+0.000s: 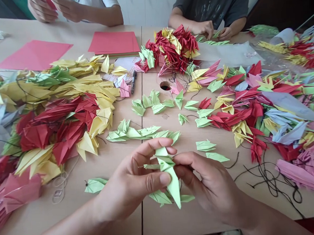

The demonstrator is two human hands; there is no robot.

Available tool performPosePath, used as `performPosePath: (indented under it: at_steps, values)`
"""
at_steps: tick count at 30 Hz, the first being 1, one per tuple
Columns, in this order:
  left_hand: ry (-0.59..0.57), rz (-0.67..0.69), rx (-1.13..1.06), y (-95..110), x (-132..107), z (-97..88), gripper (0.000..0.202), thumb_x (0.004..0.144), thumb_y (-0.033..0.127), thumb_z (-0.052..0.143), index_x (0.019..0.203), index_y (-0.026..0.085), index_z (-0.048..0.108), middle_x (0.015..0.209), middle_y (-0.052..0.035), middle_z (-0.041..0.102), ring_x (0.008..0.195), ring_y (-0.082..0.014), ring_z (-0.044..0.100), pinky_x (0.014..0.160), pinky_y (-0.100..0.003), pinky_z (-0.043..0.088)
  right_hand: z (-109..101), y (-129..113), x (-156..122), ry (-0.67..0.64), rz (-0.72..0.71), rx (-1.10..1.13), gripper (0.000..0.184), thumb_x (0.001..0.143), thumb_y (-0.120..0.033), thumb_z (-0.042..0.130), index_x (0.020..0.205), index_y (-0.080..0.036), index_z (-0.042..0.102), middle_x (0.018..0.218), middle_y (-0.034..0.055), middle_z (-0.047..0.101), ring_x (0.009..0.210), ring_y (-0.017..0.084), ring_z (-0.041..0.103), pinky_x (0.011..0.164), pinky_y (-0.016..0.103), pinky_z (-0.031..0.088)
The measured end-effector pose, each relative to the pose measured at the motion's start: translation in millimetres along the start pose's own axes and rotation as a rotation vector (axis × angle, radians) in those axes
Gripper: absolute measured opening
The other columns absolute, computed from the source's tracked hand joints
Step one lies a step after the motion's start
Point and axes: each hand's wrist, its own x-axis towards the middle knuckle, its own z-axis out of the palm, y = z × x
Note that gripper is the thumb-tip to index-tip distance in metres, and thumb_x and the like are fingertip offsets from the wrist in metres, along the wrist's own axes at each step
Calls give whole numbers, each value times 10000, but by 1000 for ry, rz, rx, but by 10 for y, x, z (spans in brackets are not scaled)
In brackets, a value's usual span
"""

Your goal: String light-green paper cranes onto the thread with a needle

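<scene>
My left hand (135, 178) grips a folded light-green paper crane (170, 176), thumb pressed on its front and fingers behind it. A thin pointed tip juts out on the crane's left side; I cannot tell whether it is paper or a needle. At the crane's right edge, my right hand (205, 181) has thumb and index finger pinched together; what lies between them is hidden. Under the hands, more green cranes (161, 198) rest on the table, with a bit of dark thread by my right thumb. Another green crane (95, 185) lies left of my left wrist.
Loose green cranes (156, 107) and a green row (136, 132) lie ahead. Piles of red cranes (54, 126) and mixed-colour cranes (286, 124) flank them. Black cord (273, 181) tangles at right. Red paper sheets (113, 42) and a pen (134, 82) lie farther back. Two people work opposite.
</scene>
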Motion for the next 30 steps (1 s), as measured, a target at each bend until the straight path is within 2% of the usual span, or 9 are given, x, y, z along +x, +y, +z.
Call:
performPosePath:
  at_steps: [2, 6, 8, 11, 17, 22, 25, 27, 30]
  values:
    - [21, -31, -49, 21, 13, -3, 435, 750, 151, 820, 1145, 300, 716, 1097, 14, 649, 825, -116, 658, 735, -202, 586, -6, -6, 14, -34, -30, 39, 130, 997, -160, 489, 1064, -211, 588, 827, -6, 686, 668, 105, 630, 623, 196, 541]
    - [14, -80, -171, 68, 31, -4, 422, 738, 119, 815, 1127, 263, 733, 1059, 16, 684, 699, -42, 609, 651, -110, 530, -18, 1, 44, -41, -69, 139, 201, 972, -99, 525, 1111, -188, 641, 949, 32, 710, 851, 121, 673, 776, 223, 560]
    - [2, -87, -197, 73, 31, -4, 422, 741, 117, 809, 1130, 261, 733, 1053, 12, 694, 676, -36, 593, 627, -106, 515, -18, 17, 48, -12, -28, 209, 148, 955, -120, 581, 1038, -196, 677, 919, 26, 707, 847, 126, 678, 749, 227, 559]
    - [0, -97, -193, 52, 19, -1, 430, 733, 137, 819, 1135, 263, 731, 1058, 8, 684, 682, -45, 592, 606, -116, 502, 1, 42, 35, 20, 108, 324, 21, 925, -199, 664, 923, -207, 684, 845, 1, 703, 773, 120, 676, 677, 218, 550]
    - [-21, -112, -147, -3, 13, 5, 453, 732, 145, 829, 1150, 279, 716, 1090, 7, 640, 713, -54, 623, 603, -119, 512, 77, 79, -17, 31, 286, 539, 127, 905, -315, 699, 862, -211, 641, 819, -9, 661, 703, 104, 616, 613, 216, 513]
    - [-52, -54, -30, -17, 0, -10, 464, 773, 158, 815, 1190, 319, 691, 1106, 14, 650, 767, -65, 630, 663, -129, 535, 83, 71, 3, -63, 512, 836, 245, 859, -415, 744, 865, -208, 612, 803, -7, 631, 673, 97, 570, 620, 227, 485]
    - [-102, -25, 31, -36, -13, -22, 460, 818, 143, 781, 1221, 333, 667, 1074, 25, 673, 757, -37, 616, 667, -88, 514, 64, 82, 22, -105, 530, 894, 246, 855, -380, 757, 834, -187, 607, 741, -30, 582, 630, 67, 514, 585, 185, 441]
    - [-137, -22, 40, -45, -21, -26, 468, 838, 127, 761, 1235, 349, 651, 1120, 33, 673, 775, -27, 624, 679, -71, 505, 57, 109, 25, -146, 540, 964, 242, 846, -355, 771, 817, -176, 611, 707, -43, 560, 605, 54, 505, 558, 164, 416]
    - [-143, -46, 43, -37, -31, -19, 479, 828, 134, 771, 1232, 363, 649, 1181, 30, 652, 817, -43, 635, 722, -100, 517, 58, 164, 25, -204, 578, 1104, 231, 812, -337, 803, 813, -170, 644, 668, -49, 558, 549, 46, 496, 512, 157, 395]
